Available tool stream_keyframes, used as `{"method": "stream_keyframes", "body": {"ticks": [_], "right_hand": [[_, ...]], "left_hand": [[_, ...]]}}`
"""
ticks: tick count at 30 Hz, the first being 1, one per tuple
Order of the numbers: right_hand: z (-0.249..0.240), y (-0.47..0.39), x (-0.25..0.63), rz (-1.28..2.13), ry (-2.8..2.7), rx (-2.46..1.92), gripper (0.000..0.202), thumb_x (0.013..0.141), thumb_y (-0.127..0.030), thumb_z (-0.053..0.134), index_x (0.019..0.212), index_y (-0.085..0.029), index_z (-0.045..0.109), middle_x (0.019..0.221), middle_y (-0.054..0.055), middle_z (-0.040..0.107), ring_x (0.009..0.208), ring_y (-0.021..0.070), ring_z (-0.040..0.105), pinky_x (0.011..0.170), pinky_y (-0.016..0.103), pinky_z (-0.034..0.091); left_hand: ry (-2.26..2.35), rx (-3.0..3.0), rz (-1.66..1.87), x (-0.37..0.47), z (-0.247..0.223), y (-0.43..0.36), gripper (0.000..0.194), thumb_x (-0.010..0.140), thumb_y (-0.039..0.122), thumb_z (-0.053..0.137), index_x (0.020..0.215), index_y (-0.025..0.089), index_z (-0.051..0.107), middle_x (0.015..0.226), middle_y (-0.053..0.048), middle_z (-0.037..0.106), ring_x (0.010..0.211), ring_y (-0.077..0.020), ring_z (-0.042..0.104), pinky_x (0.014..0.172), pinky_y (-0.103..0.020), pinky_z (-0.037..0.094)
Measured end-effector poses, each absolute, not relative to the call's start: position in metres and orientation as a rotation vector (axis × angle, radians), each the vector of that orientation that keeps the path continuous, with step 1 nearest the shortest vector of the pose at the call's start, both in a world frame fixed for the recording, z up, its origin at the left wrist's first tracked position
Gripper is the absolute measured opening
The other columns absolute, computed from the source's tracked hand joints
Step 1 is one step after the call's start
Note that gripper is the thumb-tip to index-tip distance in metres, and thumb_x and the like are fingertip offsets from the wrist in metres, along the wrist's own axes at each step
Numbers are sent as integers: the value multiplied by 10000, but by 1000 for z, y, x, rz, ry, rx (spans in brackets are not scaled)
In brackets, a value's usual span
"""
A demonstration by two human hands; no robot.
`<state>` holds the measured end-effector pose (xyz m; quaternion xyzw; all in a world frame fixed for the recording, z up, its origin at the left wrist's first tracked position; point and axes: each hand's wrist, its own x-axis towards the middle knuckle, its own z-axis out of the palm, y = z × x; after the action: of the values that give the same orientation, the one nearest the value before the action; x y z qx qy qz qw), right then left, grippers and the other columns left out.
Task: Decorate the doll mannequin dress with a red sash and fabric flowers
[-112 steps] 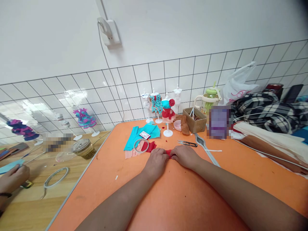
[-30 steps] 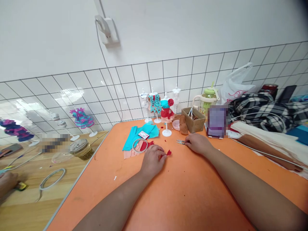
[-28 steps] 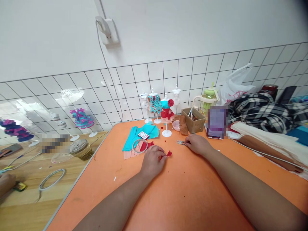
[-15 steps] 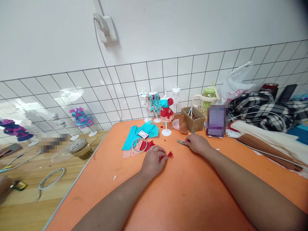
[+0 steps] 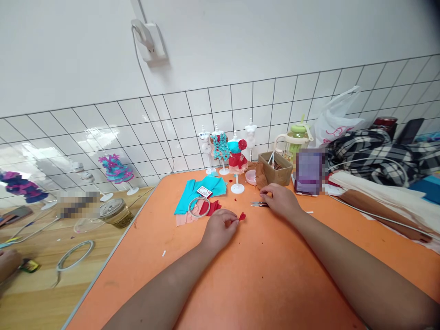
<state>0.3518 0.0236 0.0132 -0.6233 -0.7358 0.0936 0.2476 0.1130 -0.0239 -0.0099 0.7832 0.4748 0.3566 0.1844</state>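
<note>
Between the thumb and fingertips of my left hand (image 5: 220, 229) is a small gathered piece of red fabric (image 5: 242, 216), its flared end pointing right. A pair of small metal snips (image 5: 259, 204) lies on the orange table, blades to the left. Just over their handle end, my right hand (image 5: 282, 201) has its fingers apart, and it partly hides the handles. Behind the snips stands a mini dress form (image 5: 238, 160) in a turquoise and red dress with a red rosette. Left of my left hand lie red fabric (image 5: 213, 207), turquoise fabric (image 5: 187, 199) and a roll of tape (image 5: 199, 207).
More mini dress forms (image 5: 220, 149) stand by the tiled wall. A cardboard box (image 5: 275, 169), a pink bowl (image 5: 251, 177), a green-lidded bottle (image 5: 298, 135) and a blurred purple device (image 5: 309, 172) are at back right. At far left, another person's hand (image 5: 9, 266) rests on a wooden table.
The snips have gone from my right hand's fingers to lying flat on the table, and those fingers have opened. My left hand still pinches the red fabric, turned slightly upward.
</note>
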Motion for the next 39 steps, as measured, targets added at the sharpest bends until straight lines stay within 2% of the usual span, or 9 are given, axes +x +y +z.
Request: {"method": "stream_keyframes", "body": {"ticks": [6, 9, 11, 13, 16, 19, 28, 33, 39], "right_hand": [[18, 3, 311, 1002, -1947, -1314, 239, 744, -381, 603, 804, -176, 710, 770, 9, 681, 714, 143, 576, 633, 231, 407], [13, -7, 293, 1170, -1845, -1288, 227, 720, -367, 627, 779, -161, 701, 683, -4, 653, 599, 106, 539, 555, 210, 395], [9, -12, 285, 1245, -1728, -1336, 222, 717, -365, 630, 780, -159, 679, 597, -26, 596, 465, 72, 462, 454, 194, 364], [6, -14, 280, 1293, -1616, -1376, 216, 714, -371, 631, 773, -163, 644, 539, -50, 529, 383, 52, 393, 369, 181, 333], [3, -15, 276, 1323, -1509, -1349, 209, 708, -371, 637, 748, -170, 597, 542, -58, 493, 371, 54, 421, 324, 170, 361], [1, -14, 274, 1335, -1450, -1316, 205, 708, -360, 641, 747, -168, 583, 570, -52, 509, 381, 60, 462, 323, 176, 403], [-1, -15, 272, 1396, -1507, -1305, 205, 733, -365, 626, 778, -174, 570, 613, -39, 559, 386, 63, 499, 323, 174, 428], [4, -17, 276, 1528, -1492, -1184, 220, 783, -381, 536, 782, -167, 588, 762, 5, 617, 436, 60, 535, 347, 171, 442], [0, -13, 278, 1444, -1597, -1221, 273, 742, -442, 598, 731, -174, 551, 550, -41, 533, 394, 75, 501, 333, 172, 418]], "left_hand": [[1428, 1865, 1037, 111, -8, -20, 182, 796, 304, 554, 805, 199, 703, 811, -19, 726, 760, -172, 654, 700, -296, 519], [1391, 1866, 1043, 112, -7, -22, 153, 780, 274, 566, 777, 203, 701, 787, -8, 730, 739, -167, 658, 674, -281, 521], [1404, 1827, 1099, 114, -6, -23, 139, 773, 262, 573, 764, 197, 695, 785, -9, 730, 751, -165, 664, 694, -278, 524], [1435, 1776, 1155, 114, -4, -23, 145, 777, 274, 576, 754, 190, 692, 772, -11, 729, 749, -164, 667, 709, -276, 525], [1461, 1738, 1172, 114, -1, -22, 160, 781, 292, 577, 738, 187, 689, 756, -12, 728, 734, -163, 670, 702, -269, 525], [1451, 1727, 1163, 115, -1, -22, 163, 781, 300, 580, 742, 184, 688, 761, -14, 730, 738, -162, 674, 696, -261, 524], [1442, 1761, 1155, 116, -6, -23, 158, 769, 296, 591, 761, 185, 704, 753, -18, 729, 722, -165, 674, 671, -256, 525], [1427, 1734, 1167, 116, -5, -24, 164, 767, 298, 589, 746, 179, 699, 741, -19, 728, 710, -162, 672, 668, -254, 523], [1413, 1687, 1148, 117, -4, -24, 153, 753, 283, 601, 724, 159, 686, 734, -26, 722, 708, -163, 669, 653, -243, 519]]}}
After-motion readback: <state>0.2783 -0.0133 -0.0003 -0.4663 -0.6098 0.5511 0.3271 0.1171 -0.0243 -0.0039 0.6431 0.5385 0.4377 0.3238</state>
